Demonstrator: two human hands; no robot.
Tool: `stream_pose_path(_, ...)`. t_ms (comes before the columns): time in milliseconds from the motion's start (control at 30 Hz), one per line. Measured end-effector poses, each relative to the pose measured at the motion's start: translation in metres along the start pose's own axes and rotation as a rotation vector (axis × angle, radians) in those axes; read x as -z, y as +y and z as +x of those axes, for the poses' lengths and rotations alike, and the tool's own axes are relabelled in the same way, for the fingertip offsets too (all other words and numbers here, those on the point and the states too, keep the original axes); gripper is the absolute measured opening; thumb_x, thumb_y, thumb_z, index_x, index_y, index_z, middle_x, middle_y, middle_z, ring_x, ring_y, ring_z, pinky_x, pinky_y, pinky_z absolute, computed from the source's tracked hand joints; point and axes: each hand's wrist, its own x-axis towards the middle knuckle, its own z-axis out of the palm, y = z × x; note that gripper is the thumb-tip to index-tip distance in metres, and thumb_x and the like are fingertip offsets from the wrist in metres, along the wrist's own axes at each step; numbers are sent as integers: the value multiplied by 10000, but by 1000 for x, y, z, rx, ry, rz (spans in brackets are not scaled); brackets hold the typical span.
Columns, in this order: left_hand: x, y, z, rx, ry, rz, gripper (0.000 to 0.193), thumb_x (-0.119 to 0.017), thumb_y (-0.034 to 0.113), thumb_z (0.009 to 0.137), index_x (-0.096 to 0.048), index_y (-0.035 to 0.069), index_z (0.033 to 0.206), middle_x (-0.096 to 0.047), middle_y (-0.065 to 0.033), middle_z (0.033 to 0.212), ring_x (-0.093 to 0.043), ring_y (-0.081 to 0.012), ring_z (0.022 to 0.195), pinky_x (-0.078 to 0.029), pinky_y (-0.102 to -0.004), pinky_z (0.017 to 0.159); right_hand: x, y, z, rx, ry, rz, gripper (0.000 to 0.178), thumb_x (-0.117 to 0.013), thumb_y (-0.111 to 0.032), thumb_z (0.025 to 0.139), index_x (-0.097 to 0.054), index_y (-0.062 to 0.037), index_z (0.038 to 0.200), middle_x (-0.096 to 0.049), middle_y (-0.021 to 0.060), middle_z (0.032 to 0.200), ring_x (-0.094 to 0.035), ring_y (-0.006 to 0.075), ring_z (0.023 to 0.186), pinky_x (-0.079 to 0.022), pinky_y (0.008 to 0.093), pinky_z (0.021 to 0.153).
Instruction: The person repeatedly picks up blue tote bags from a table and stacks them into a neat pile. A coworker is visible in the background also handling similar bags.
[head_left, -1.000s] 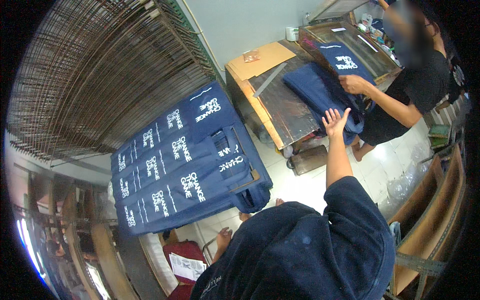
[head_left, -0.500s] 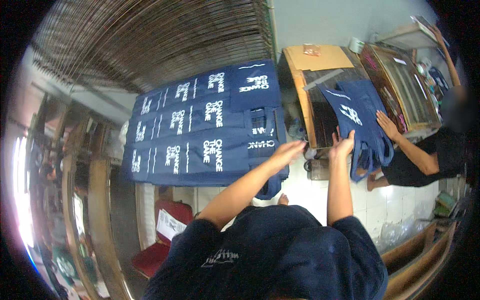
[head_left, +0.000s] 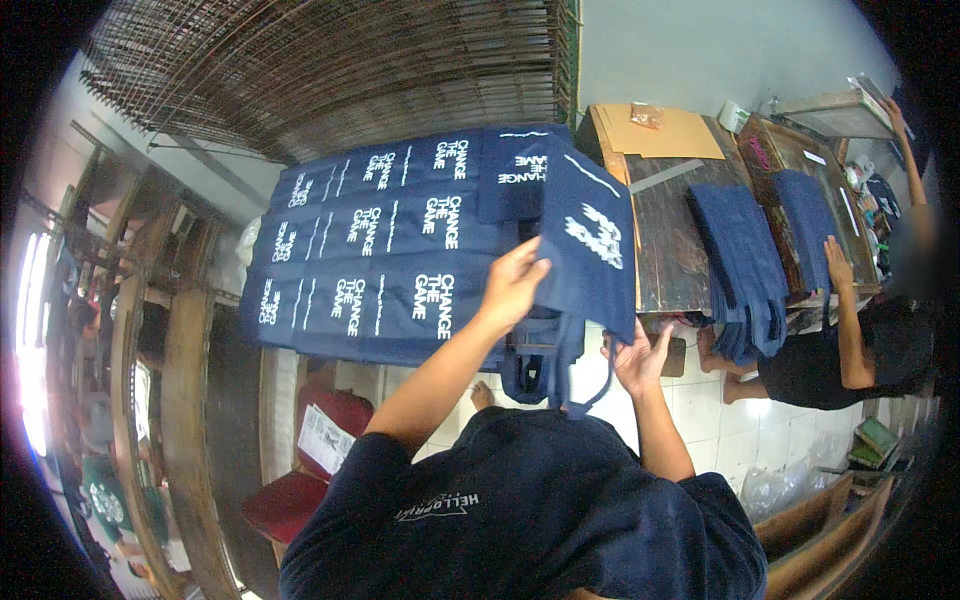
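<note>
The navy printed bag [head_left: 590, 275] is in the air by the right end of the laid-out bags [head_left: 410, 245], its straps hanging toward the person. The left hand [head_left: 515, 285] pinches its left edge; the right hand [head_left: 640, 360] meets its lower right corner, thumb raised, though whether it grips I cannot tell. The step looks like positioning this bag; the next move seems to call for keeping its panel flat and straps untangled. Beyond, a bag stack [head_left: 735, 265] lies on the wooden surface [head_left: 675, 215].

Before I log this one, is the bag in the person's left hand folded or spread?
Spread: the bag shows its broad front, white print visible, left hand gripping one edge.
</note>
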Motion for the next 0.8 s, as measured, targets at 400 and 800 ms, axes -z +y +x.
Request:
stream_pose_path(400,131,-141,-72,58,391,879,422,-596,82,779,-491,-30,1172,-626,-153,756,-607,-191,626,-466,-311,601,31,74,50,25,465,-1003,190,-542,-39,813,-560,-74,999,-510,-22,674,-463,55,561,-367,213,466)
stream_pose_path(800,138,-158,-83,60,411,814,423,-628,82,742,-535,19,1150,-599,-108,726,-589,-183,595,-471,-291,586,40,79,49,151,467,-1192,324,-557,-65,808,-517,-14,1125,-553,48,764,-515,98,676,-421,239,623)
